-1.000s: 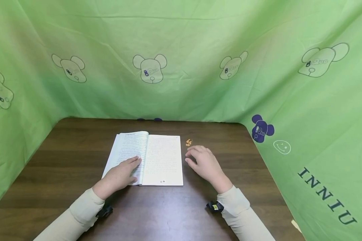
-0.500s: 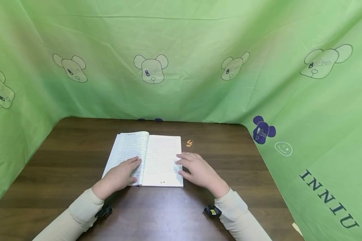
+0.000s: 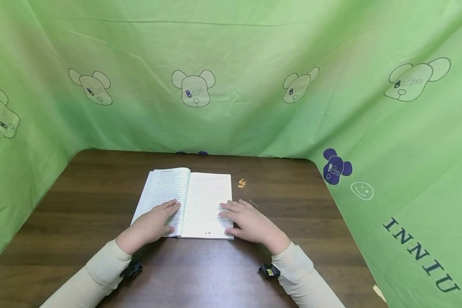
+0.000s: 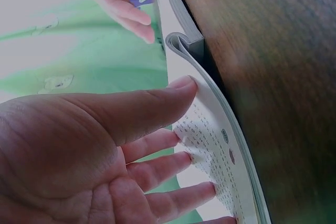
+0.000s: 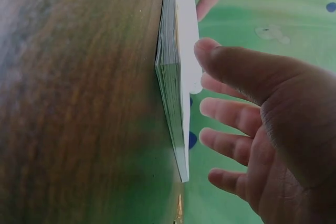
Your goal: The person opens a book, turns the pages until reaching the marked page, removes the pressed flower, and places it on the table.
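Observation:
An open book (image 3: 208, 194) with printed pages lies on the brown table. My left hand (image 3: 152, 226) rests on its left page, fingers stretched out; in the left wrist view the thumb (image 4: 157, 103) lies near the page's lower edge. Over the right page's outer edge is my right hand (image 3: 254, 224), fingers spread and holding nothing. The right wrist view shows a gap between those fingers (image 5: 226, 111) and the book's page block (image 5: 170, 87). A small orange sprig (image 3: 242, 184), like dried flowers, lies just right of the book, with part of its thin stem visible.
The dark wood table (image 3: 292, 192) extends around the book. A green curtain (image 3: 246, 124) printed with bear heads hangs behind and on both sides. Black wrist devices (image 3: 269, 270) sit beneath both sleeves.
My right hand has moved left and nearer to me, from beside the orange sprig to over the right page's edge, uncovering the stem. My left hand stays on the left page.

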A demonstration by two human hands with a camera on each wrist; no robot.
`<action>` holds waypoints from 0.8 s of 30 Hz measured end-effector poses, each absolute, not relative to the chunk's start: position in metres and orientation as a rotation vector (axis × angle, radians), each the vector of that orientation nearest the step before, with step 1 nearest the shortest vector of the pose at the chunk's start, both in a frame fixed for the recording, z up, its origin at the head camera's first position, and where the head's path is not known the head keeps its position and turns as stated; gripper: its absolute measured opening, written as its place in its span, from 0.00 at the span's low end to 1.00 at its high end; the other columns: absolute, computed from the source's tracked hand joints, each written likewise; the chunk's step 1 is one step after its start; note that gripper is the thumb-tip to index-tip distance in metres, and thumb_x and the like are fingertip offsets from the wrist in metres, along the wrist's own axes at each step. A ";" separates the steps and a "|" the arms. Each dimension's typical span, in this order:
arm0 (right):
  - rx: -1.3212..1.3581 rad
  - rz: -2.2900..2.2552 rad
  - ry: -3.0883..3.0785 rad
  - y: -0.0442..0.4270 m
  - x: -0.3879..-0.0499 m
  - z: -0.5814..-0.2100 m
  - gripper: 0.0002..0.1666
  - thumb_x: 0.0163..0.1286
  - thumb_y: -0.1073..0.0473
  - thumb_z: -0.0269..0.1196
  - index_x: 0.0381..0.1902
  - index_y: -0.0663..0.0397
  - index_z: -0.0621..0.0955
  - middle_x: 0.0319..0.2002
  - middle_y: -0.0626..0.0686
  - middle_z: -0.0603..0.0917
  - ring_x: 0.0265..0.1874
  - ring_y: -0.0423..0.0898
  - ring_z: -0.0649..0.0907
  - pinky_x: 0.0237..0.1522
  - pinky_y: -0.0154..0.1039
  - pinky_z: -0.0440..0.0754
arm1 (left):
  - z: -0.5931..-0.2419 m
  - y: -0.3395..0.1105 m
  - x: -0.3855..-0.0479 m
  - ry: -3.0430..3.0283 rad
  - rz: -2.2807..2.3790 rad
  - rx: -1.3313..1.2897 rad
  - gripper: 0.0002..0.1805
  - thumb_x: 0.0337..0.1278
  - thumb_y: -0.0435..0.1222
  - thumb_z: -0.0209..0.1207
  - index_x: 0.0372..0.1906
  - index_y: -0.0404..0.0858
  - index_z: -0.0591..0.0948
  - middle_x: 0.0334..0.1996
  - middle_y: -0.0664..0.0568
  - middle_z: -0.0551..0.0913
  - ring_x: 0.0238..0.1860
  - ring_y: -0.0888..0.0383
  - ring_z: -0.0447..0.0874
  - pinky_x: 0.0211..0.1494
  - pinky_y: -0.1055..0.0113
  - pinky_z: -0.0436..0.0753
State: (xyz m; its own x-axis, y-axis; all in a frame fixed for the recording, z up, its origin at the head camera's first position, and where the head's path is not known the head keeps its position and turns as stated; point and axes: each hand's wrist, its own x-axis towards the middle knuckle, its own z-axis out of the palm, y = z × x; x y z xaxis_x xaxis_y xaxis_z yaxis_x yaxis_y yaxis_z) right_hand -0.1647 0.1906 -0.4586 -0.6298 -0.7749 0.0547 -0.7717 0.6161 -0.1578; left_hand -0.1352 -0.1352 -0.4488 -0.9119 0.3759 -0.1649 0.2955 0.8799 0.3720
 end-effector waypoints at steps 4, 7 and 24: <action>-1.349 -0.241 2.783 0.191 -0.165 -0.462 0.30 0.69 0.45 0.68 0.66 0.48 0.80 0.73 0.52 0.74 0.73 0.53 0.72 0.74 0.61 0.63 | -0.449 -0.137 -0.135 2.811 0.511 0.522 0.39 0.60 0.36 0.71 0.74 0.33 0.69 0.76 0.38 0.66 0.75 0.39 0.67 0.71 0.45 0.71; -1.344 -0.231 2.771 0.191 -0.165 -0.464 0.30 0.70 0.44 0.68 0.66 0.47 0.80 0.73 0.52 0.73 0.74 0.53 0.71 0.74 0.61 0.62 | -0.450 -0.139 -0.135 2.810 0.523 0.545 0.38 0.61 0.36 0.70 0.74 0.33 0.70 0.76 0.38 0.65 0.75 0.38 0.66 0.71 0.44 0.71; -1.326 -0.236 2.739 0.189 -0.165 -0.466 0.29 0.71 0.45 0.67 0.66 0.47 0.80 0.73 0.53 0.73 0.74 0.54 0.71 0.74 0.63 0.63 | -0.449 -0.155 -0.126 2.786 0.537 0.720 0.35 0.73 0.44 0.59 0.78 0.34 0.65 0.79 0.36 0.58 0.77 0.31 0.56 0.75 0.39 0.62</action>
State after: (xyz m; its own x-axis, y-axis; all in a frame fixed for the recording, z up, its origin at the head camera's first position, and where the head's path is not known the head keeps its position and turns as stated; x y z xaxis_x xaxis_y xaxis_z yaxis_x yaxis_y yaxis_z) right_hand -0.1652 0.1893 -0.4656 -0.6193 -0.7851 -0.0132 -0.7713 0.6114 -0.1772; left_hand -0.1257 -0.1551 -0.4488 -0.8573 0.5022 -0.1135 0.4241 0.8138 0.3974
